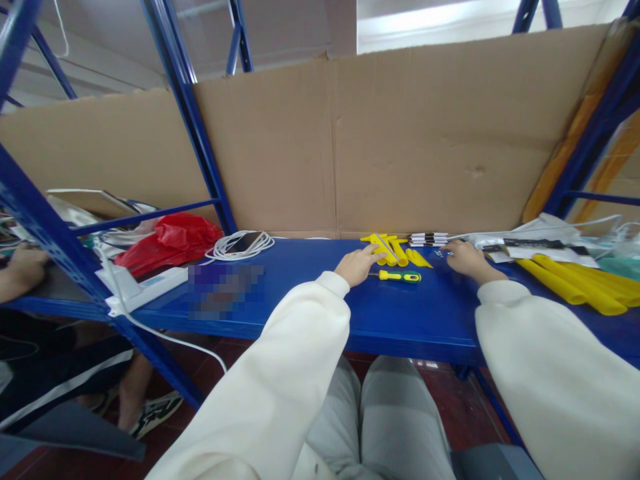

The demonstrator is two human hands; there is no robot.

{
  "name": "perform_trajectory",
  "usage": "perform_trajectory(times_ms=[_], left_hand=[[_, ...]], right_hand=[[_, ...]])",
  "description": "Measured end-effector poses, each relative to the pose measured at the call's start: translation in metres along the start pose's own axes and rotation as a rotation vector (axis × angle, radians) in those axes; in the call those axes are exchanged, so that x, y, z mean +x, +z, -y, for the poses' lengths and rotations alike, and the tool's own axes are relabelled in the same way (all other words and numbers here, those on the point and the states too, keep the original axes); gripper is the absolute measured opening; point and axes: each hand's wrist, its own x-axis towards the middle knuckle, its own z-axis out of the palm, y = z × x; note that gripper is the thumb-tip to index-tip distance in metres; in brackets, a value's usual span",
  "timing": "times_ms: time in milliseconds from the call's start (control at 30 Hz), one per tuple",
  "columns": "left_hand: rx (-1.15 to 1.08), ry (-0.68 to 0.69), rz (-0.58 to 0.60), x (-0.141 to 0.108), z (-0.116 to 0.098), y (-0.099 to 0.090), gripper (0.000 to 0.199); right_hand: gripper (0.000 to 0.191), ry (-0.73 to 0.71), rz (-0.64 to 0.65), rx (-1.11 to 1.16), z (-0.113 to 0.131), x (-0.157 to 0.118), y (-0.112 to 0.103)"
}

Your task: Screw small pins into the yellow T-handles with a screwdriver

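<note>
My left hand (357,264) reaches over the blue shelf (310,293), its fingers apart at the left edge of some short yellow pieces (399,252). A yellow and green screwdriver (399,276) lies just in front of these pieces, its shaft toward my left hand. Farther right, my right hand (463,259) has its fingertips down on the shelf beside several tiny metallic parts (439,253). Whether anything is between those fingertips is too small to tell. Behind them sits a stack of black and white strips (429,239).
Long yellow tubes (575,283) and plastic bags lie at the right. On the left are a coiled white cable (240,246), a red bag (175,241) and a white power strip (155,288). Another person's hand (25,267) rests at the far left. Cardboard (400,140) stands behind.
</note>
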Motion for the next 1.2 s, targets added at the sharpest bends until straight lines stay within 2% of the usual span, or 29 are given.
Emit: perform_trajectory(times_ms=[133,233,333,567,700,800,900,1000,1100,1167,1200], left_hand=[[0.012,0.034,0.000,0.002,-0.005,0.001,0.054],[0.019,0.058,-0.002,0.003,-0.008,0.002,0.055],[0.025,0.077,-0.002,0.003,-0.009,0.003,0.054],[0.022,0.077,-0.003,0.002,-0.009,0.002,0.054],[0.024,0.075,0.001,0.003,-0.008,0.003,0.055],[0.026,0.070,-0.005,0.003,-0.007,0.004,0.055],[0.026,0.059,0.000,0.002,-0.006,0.004,0.055],[0.018,0.048,0.015,0.002,-0.006,0.002,0.056],[0.010,0.050,0.023,0.001,-0.007,0.001,0.056],[0.008,0.055,0.019,0.001,-0.007,0.001,0.055],[0.008,0.058,0.014,0.001,-0.007,0.001,0.055]], right_hand=[[0.028,-0.105,-0.030,0.295,0.033,-0.006,-0.015],[0.031,-0.175,0.065,0.561,0.058,-0.012,-0.021],[0.032,-0.267,0.173,0.714,0.075,-0.018,-0.025],[0.039,-0.280,0.253,0.856,0.081,-0.022,-0.023],[0.034,-0.262,0.266,0.877,0.082,-0.021,-0.020],[0.022,-0.161,0.224,0.896,0.076,-0.016,-0.019],[0.015,0.067,0.083,0.901,0.058,-0.008,-0.022],[0.023,0.336,-0.075,0.791,0.030,-0.003,-0.028],[0.034,0.558,-0.167,0.622,0.000,-0.004,-0.030],[0.039,0.632,-0.194,0.530,-0.018,-0.006,-0.026],[0.041,0.624,-0.199,0.475,-0.027,-0.006,-0.023]])
